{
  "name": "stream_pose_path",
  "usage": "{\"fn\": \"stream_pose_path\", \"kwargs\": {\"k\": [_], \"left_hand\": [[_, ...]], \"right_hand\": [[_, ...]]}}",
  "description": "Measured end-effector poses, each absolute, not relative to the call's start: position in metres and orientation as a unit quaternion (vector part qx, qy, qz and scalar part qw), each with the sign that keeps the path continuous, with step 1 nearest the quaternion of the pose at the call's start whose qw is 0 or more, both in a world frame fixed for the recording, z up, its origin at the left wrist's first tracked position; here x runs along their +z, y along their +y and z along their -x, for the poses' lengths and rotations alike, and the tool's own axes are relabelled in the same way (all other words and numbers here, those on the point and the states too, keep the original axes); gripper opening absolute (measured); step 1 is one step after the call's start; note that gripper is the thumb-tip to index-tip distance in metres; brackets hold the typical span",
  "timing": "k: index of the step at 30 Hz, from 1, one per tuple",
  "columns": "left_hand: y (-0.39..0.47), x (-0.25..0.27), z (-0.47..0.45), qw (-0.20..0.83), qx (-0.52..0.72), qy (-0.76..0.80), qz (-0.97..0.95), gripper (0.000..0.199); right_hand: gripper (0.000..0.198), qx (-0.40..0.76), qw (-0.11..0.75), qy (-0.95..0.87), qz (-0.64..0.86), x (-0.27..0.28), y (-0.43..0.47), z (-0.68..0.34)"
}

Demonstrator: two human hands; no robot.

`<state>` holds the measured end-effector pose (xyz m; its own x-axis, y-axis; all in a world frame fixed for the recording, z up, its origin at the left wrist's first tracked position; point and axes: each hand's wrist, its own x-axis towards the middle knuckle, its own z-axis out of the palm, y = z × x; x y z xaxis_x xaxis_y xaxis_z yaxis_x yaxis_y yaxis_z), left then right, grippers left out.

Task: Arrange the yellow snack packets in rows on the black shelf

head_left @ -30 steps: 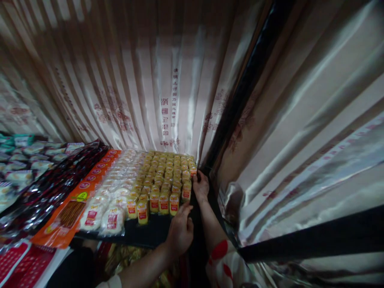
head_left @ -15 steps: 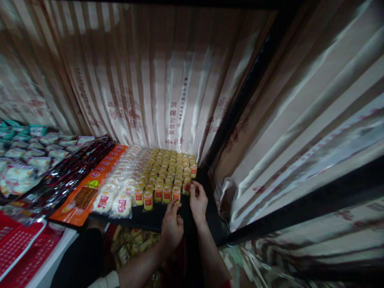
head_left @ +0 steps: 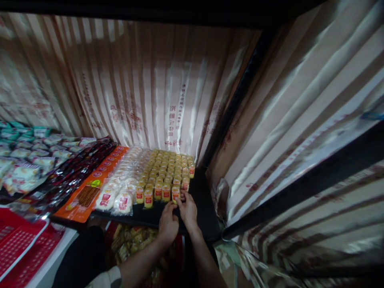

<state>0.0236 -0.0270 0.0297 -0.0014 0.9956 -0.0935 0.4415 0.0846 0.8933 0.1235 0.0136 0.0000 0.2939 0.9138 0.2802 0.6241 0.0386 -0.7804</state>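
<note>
Small yellow snack packets (head_left: 166, 192) with red labels stand upright in close rows on a black shelf. Both hands meet at the front packet of the right-hand columns (head_left: 176, 193). My right hand (head_left: 189, 210) is closed with thumb and fingers at that packet's right side and lower edge. From below, my left hand (head_left: 168, 225) reaches its bent fingertips to the bottom of the same packet, its fingers closed together. To the left lie white round snack packs (head_left: 123, 203) in clear wrapping, in rows beside the yellow ones.
An orange snack bag (head_left: 81, 202), dark shiny packs (head_left: 72, 168) and white bags (head_left: 24, 176) lie further left. Below the black shelf (head_left: 204, 208) sits a heap of yellow packets (head_left: 129, 244). A red basket (head_left: 27, 248) is at lower left. Pleated curtains (head_left: 144, 88) and a black post (head_left: 237, 100) stand behind.
My right hand has moved left and down from the packet at the right end to the front packet beside my left hand. My left hand has shifted slightly left.
</note>
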Motion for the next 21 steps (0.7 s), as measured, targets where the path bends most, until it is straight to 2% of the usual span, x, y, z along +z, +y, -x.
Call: {"fn": "stream_pose_path", "kwargs": {"k": [9, 15, 21], "left_hand": [[-0.026, 0.034, -0.042, 0.386, 0.399, 0.555, -0.620, 0.048], [-0.007, 0.041, -0.078, 0.444, 0.388, 0.518, -0.619, 0.037], [0.012, 0.042, -0.104, 0.487, 0.333, 0.522, -0.616, 0.043]], "right_hand": [[0.036, 0.208, 0.524, -0.503, 0.656, 0.007, 0.014, -0.147], [0.044, 0.180, 0.553, -0.462, 0.670, 0.003, 0.034, -0.181], [0.043, 0.141, 0.552, -0.448, 0.689, -0.007, 0.064, -0.208]]}}
